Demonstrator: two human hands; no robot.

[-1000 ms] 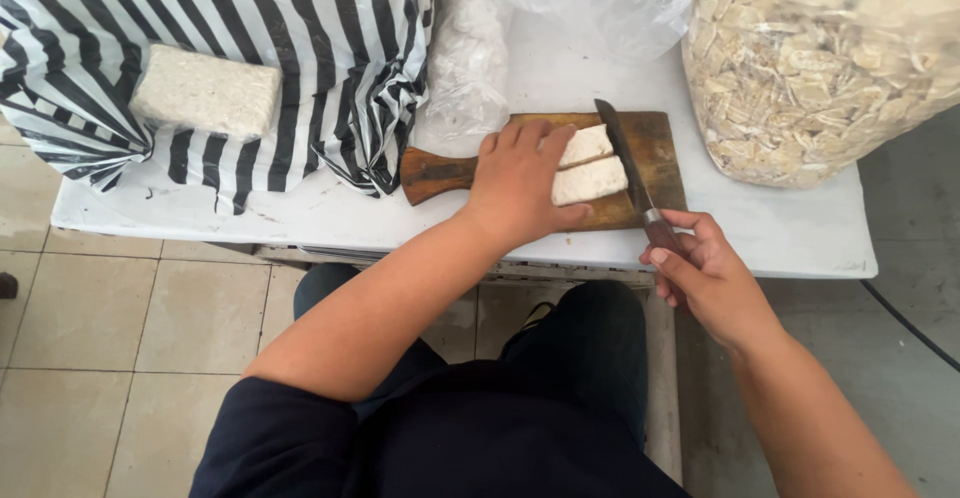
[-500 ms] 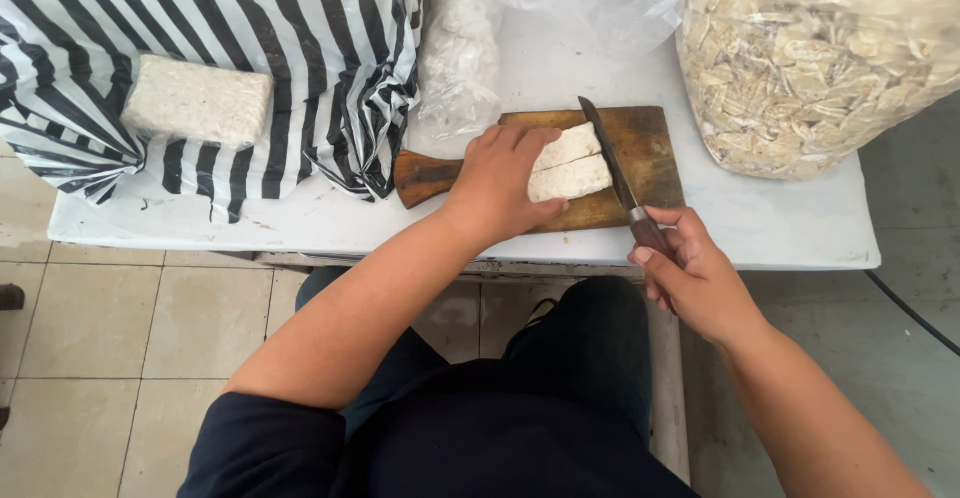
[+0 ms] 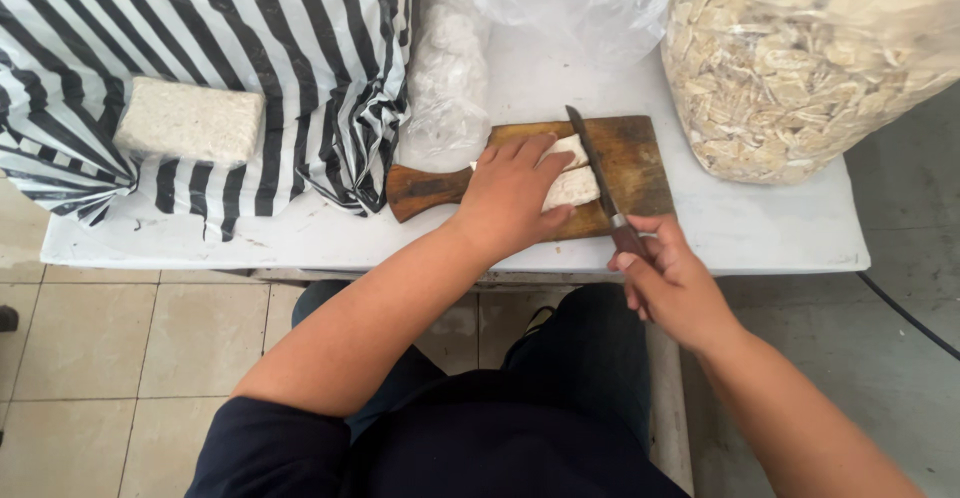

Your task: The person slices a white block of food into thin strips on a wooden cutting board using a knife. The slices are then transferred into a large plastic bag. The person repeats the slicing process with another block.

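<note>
My left hand (image 3: 515,193) presses down on a pale whitish block (image 3: 572,186) lying on a brown wooden cutting board (image 3: 635,158) with a handle toward the left. My right hand (image 3: 672,278) grips the handle of a long knife (image 3: 595,173). The blade lies across the block's right end, just beside my left fingertips. Most of the block is hidden under my left hand.
A white table (image 3: 760,228) carries the board. A black-and-white striped plastic bag (image 3: 230,58) lies at left with another pale block (image 3: 188,120) on it. A clear bag of pale slices (image 3: 800,58) stands at right; clear plastic wrap (image 3: 455,58) lies behind the board. Tiled floor below.
The knife blade has stayed on the block's right end while its position shifted slightly with the view. Both hands keep their hold.
</note>
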